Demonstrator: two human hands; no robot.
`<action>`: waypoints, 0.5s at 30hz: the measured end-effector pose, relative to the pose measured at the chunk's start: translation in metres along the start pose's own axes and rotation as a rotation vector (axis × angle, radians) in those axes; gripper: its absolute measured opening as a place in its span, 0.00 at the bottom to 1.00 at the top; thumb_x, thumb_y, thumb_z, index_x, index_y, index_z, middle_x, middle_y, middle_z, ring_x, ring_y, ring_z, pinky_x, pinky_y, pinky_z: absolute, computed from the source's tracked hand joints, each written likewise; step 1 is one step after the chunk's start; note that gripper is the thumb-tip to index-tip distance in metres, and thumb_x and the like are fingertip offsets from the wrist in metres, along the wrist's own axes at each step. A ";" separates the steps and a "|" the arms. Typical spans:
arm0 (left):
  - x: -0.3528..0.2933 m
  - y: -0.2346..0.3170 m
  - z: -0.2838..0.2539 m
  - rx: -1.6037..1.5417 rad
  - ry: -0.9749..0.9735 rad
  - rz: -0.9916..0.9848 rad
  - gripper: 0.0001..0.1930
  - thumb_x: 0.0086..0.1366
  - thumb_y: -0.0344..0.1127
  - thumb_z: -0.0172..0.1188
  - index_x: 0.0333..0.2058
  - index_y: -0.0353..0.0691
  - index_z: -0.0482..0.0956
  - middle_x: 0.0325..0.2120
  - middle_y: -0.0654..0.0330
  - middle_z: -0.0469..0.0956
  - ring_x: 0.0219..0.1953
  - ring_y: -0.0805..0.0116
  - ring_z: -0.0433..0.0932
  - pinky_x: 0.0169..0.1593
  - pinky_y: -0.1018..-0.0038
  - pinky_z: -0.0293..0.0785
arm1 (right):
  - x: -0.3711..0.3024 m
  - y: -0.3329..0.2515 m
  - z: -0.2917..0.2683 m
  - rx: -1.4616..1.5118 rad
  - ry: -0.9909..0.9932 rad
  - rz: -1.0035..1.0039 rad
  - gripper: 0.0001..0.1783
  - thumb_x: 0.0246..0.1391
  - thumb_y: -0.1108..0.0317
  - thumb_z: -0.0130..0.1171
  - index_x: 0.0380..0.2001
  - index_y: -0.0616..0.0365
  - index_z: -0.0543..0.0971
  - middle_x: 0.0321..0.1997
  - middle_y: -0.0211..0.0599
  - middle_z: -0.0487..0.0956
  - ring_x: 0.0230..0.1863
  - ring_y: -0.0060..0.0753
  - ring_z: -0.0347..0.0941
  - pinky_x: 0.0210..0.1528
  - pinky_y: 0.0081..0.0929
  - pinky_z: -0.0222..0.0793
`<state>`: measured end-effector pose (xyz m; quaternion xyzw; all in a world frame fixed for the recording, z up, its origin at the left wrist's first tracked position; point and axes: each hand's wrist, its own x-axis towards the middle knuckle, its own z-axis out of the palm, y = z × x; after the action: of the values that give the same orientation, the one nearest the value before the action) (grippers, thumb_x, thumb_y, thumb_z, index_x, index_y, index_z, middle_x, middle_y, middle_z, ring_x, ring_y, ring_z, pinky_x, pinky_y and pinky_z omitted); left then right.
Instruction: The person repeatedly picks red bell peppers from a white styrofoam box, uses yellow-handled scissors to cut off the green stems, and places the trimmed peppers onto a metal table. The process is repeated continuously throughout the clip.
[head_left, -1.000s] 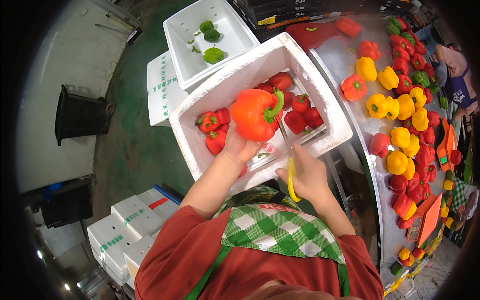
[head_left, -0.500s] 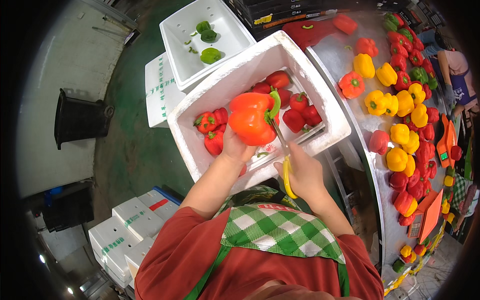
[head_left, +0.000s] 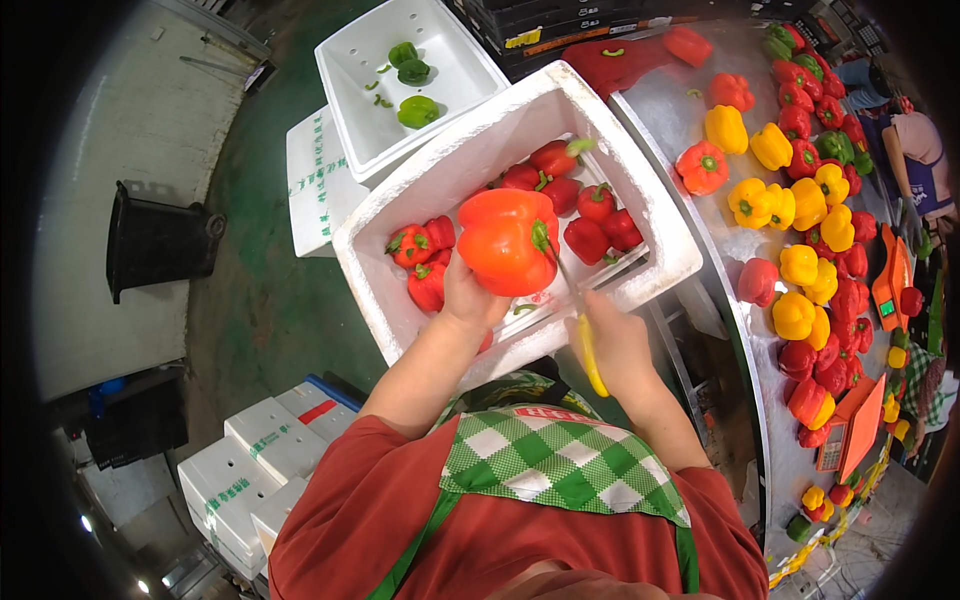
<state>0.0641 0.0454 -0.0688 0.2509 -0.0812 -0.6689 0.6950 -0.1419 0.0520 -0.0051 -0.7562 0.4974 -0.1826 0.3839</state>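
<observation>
My left hand is closed round the underside of a large orange-red bell pepper, holding it over a white foam box. The pepper's green stem is now a short stub facing right. In my right hand is a pair of scissors with yellow handles, its blades pointing up beside the stub. A blurred piece of green stem is in the air above the box's far right part. Several red peppers lie inside the box, with a bit of cut stem on its floor.
Another white foam box behind holds green peppers and stem bits. On my right, a metal table carries many red and yellow peppers and orange scales. A co-worker stands beyond it. Stacked foam boxes stand lower left.
The long curved stem has been cut off the pepper, and a piece flies away up and to the right. My right hand with the scissors has shifted slightly right and down.
</observation>
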 end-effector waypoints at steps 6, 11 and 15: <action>0.000 0.001 0.014 -0.161 -0.176 -0.246 0.26 0.70 0.50 0.50 0.59 0.37 0.66 0.57 0.52 0.70 0.58 0.56 0.71 0.61 0.57 0.70 | 0.001 0.010 -0.010 0.349 0.222 -0.027 0.45 0.40 0.54 0.76 0.59 0.60 0.66 0.45 0.48 0.78 0.43 0.48 0.78 0.47 0.36 0.73; -0.004 -0.012 0.034 0.036 -0.182 -0.486 0.29 0.69 0.53 0.50 0.59 0.35 0.65 0.55 0.51 0.72 0.56 0.56 0.73 0.61 0.58 0.70 | 0.011 0.009 -0.026 0.148 0.159 -0.253 0.68 0.28 0.45 0.81 0.65 0.69 0.54 0.64 0.51 0.64 0.67 0.45 0.60 0.70 0.40 0.52; 0.005 -0.025 0.047 0.221 -0.166 -0.433 0.28 0.69 0.51 0.51 0.59 0.35 0.66 0.54 0.53 0.73 0.54 0.61 0.75 0.59 0.62 0.71 | 0.010 0.020 -0.028 0.210 0.332 -0.285 0.64 0.26 0.46 0.81 0.64 0.63 0.58 0.60 0.50 0.67 0.62 0.52 0.64 0.65 0.44 0.57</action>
<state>0.0215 0.0299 -0.0406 0.2811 -0.1548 -0.8074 0.4952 -0.1681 0.0276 -0.0041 -0.7344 0.4201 -0.4075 0.3436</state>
